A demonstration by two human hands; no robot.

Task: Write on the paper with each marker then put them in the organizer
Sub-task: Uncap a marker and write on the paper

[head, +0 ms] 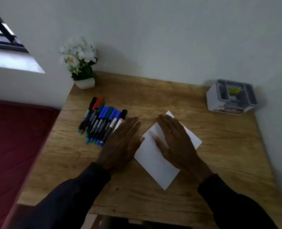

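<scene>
Left grip (120,144) flat on bench (153,96) beside markers (100,119), right grip (176,142) flat on paper (155,164); both hold nothing.

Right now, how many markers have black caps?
2. The left black-capped marker lies at the left end of the marker row; the right black-capped marker lies at its right end, by the left hand. Overlapping markers could hide another.
</scene>
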